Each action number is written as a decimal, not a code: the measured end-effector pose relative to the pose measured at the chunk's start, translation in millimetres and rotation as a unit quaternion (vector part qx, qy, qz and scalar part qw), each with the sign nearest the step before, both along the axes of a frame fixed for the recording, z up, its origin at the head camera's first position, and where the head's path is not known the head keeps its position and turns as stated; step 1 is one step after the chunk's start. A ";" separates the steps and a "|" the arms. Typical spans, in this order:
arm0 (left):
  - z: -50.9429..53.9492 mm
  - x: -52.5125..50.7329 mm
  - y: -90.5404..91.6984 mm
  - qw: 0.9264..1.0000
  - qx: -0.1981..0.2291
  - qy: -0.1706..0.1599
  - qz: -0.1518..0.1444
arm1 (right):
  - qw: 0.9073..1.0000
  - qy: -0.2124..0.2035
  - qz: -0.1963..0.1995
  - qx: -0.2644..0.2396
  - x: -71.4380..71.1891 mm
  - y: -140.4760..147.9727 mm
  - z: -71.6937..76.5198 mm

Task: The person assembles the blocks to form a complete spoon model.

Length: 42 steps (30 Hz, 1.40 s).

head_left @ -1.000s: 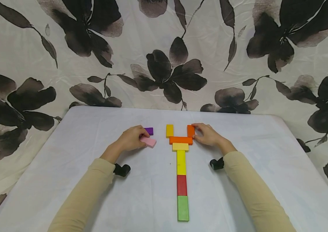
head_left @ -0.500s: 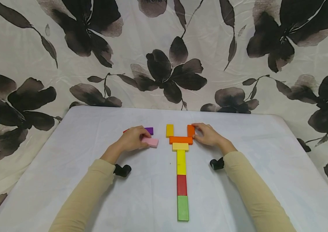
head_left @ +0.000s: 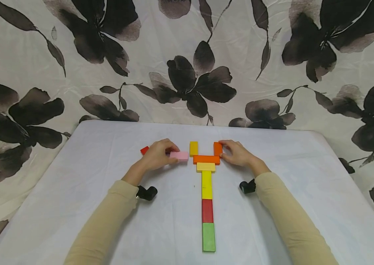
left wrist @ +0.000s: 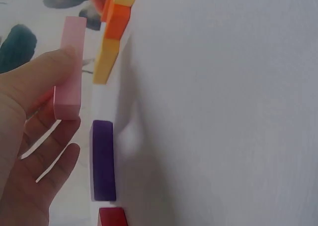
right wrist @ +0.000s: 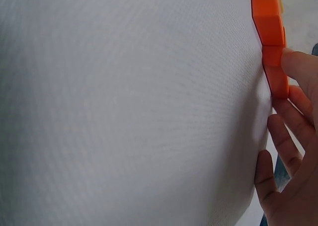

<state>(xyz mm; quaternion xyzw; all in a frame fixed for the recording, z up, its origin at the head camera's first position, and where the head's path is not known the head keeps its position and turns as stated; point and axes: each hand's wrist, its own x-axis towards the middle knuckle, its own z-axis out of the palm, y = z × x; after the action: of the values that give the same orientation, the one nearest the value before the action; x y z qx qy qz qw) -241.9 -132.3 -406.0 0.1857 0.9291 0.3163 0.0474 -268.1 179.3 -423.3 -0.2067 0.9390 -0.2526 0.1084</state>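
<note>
Between thumb and fingers, my left hand (head_left: 157, 154) pinches a pink block (head_left: 180, 156) left of the block figure; in the left wrist view it appears raised off the table. A purple block (left wrist: 104, 161) lies below it there, hidden by the hand in the head view. My right hand (head_left: 238, 152) pinches an upright orange block (head_left: 217, 148) at the figure's top right. That block meets a crosswise orange block (head_left: 206, 159), whose left end touches a golden-yellow block (head_left: 193, 148). Beneath are a pale yellow crosspiece (head_left: 205, 167) and a column of yellow (head_left: 206, 185), red (head_left: 207, 210) and green (head_left: 208, 237) blocks.
Partly behind the left hand lies another red block (head_left: 144, 150). A white cloth covers the table (head_left: 273, 147), whose far edge meets a hanging floral cloth (head_left: 187, 55). Black wrist-worn devices sit on both wrists.
My left hand has moved right and slightly away with the pink block, which has turned level and now sits near the golden-yellow block. The right hand stays on the orange block.
</note>
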 end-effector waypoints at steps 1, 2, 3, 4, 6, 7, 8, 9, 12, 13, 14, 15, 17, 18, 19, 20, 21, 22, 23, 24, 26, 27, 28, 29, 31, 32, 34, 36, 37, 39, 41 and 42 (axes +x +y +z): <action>0.3 0.2 2.4 1.000 0.003 0.000 0.004 | 1.000 0.000 0.000 0.000 0.0 0.0 0.2; 0.5 0.2 4.9 1.000 0.004 0.000 0.008 | 1.000 -0.001 0.000 0.000 0.0 0.0 0.5; 0.7 0.3 7.4 1.000 0.007 -0.001 0.011 | 1.000 0.000 0.000 0.000 -0.1 0.0 0.5; 0.9 0.1 9.9 1.000 0.010 0.000 0.014 | 1.000 0.000 0.000 0.000 -0.1 0.2 0.6; 0.7 -0.5 14.6 1.000 0.018 0.007 0.011 | 1.000 0.004 0.002 0.000 -0.4 0.5 0.4; 0.7 -0.9 17.0 1.000 0.022 0.010 0.007 | 1.000 0.006 0.004 -0.001 -0.5 0.7 0.2; 0.6 -1.5 19.4 1.000 0.027 0.015 0.004 | 1.000 0.007 0.005 -0.002 -0.5 0.8 0.0; 0.5 -2.2 21.8 0.999 0.032 0.020 -0.001 | 1.000 0.010 0.006 -0.003 -0.5 1.0 -0.3; 0.5 -4.3 29.9 0.999 0.045 0.026 -0.009 | 1.000 0.013 0.010 -0.007 0.0 0.9 -0.9; 0.5 -5.2 32.9 0.999 0.046 0.027 -0.008 | 1.000 0.013 0.010 -0.008 0.2 0.8 -0.9; 0.7 -6.0 36.0 0.998 0.048 0.029 -0.008 | 1.000 0.013 0.011 -0.009 0.4 0.7 -0.8; 0.8 -6.7 39.3 0.998 0.047 0.030 -0.006 | 1.000 0.014 0.011 -0.010 0.5 0.6 -0.8; 1.3 -8.2 45.9 0.998 0.046 0.034 -0.004 | 1.000 0.013 0.011 -0.011 0.7 0.5 -0.6; 1.6 -8.7 49.1 0.998 0.044 0.036 -0.003 | 1.000 0.014 0.011 -0.011 0.7 0.5 -0.6; 2.0 -9.3 52.3 0.999 0.042 0.035 -0.001 | 1.000 0.014 0.011 -0.010 0.7 0.6 -0.6; 2.1 -10.0 55.5 0.999 0.038 0.034 0.002 | 1.000 0.015 0.011 -0.010 0.8 0.6 -0.6; 2.4 -10.6 58.5 0.999 0.034 0.032 0.006 | 1.000 0.016 0.011 -0.011 0.8 0.6 -0.5; 2.7 -11.2 61.3 0.999 0.030 0.030 0.009 | 1.000 0.016 0.011 -0.011 0.8 0.5 -0.4; 2.9 -11.9 64.0 0.999 0.027 0.028 0.013 | 1.000 0.016 0.010 -0.010 0.8 0.4 -0.3; 3.1 -12.4 66.5 0.999 0.023 0.025 0.018 | 1.000 0.015 0.010 -0.010 0.8 0.3 -0.2; 3.0 -14.0 71.0 0.999 0.017 0.025 0.029 | 1.000 0.013 0.007 -0.008 0.8 0.1 0.2; 3.1 -14.6 73.0 0.999 0.017 0.024 0.034 | 1.000 0.012 0.006 -0.007 0.7 0.1 0.2; 2.8 -15.4 75.1 0.999 0.016 0.025 0.038 | 1.000 0.010 0.005 -0.005 0.6 0.2 0.2; 2.6 -16.2 76.9 0.999 0.016 0.027 0.041 | 1.000 0.008 0.004 -0.004 0.3 0.4 0.1; 1.7 -17.9 80.7 0.998 0.014 0.028 0.047 | 1.000 0.005 0.002 -0.002 -0.4 0.7 -0.4; 1.1 -18.6 82.5 0.998 0.013 0.028 0.048 | 1.000 0.003 0.001 -0.002 -0.9 0.8 -0.8; -0.4 -19.9 85.8 0.998 0.008 0.027 0.048 | 1.000 -0.001 -0.001 -0.003 -1.5 1.1 -1.5; -1.7 -20.6 89.1 0.999 0.004 0.025 0.048 | 1.000 -0.003 0.000 -0.005 -1.6 1.1 -1.4; -2.3 -20.7 90.5 0.999 0.003 0.023 0.048 | 1.000 -0.003 0.000 -0.005 -1.4 1.4 -1.3; -3.7 -20.9 92.8 0.999 0.003 0.021 0.048 | 1.000 0.001 0.002 -0.007 -0.6 1.4 -0.6; -5.2 -20.9 94.8 0.999 0.003 0.019 0.050 | 1.000 0.005 0.003 -0.009 0.5 1.2 0.4; -6.1 -21.0 95.5 0.999 0.002 0.018 0.051 | 1.000 0.005 0.003 -0.010 1.1 1.1 0.9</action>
<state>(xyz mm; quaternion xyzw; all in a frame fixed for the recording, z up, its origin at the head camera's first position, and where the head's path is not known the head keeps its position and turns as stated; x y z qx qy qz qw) -262.9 -36.8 -412.1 0.1439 0.9375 0.3165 0.0138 -267.0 180.3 -422.4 -0.2114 0.9365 -0.2605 0.1025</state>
